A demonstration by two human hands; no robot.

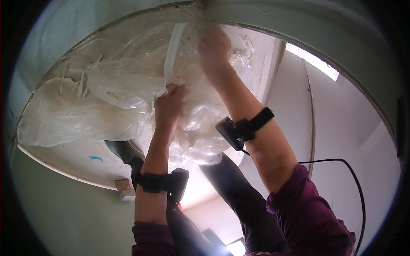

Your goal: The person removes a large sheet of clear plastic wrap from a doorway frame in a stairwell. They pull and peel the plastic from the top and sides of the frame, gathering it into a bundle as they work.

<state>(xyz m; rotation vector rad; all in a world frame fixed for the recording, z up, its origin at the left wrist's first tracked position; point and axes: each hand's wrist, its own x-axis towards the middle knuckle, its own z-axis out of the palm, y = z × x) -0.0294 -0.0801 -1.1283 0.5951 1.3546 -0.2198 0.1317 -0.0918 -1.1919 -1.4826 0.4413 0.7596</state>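
Observation:
Before me lies a bulky bundle of clear plastic film (118, 83), crumpled and torn into loose strips in places. Across its upper middle runs a flat white strap (174, 48). My left hand (171, 99) is closed at the strap's lower end, its knuckles resting against the film. Farther up and to the right, my right hand (214, 44) is curled at the bundle's upper edge, blurred by motion. What lies inside its fingers is hidden. Each forearm wears a black strapped device.
The bundle rests on a pale board (70, 156) with a blue mark. Small blocks (125, 189) sit at the board's lower edge. My dark-trousered legs (237, 195) are close below. A black cable (355, 179) loops at right, near a thin pole (311, 112) by the wall.

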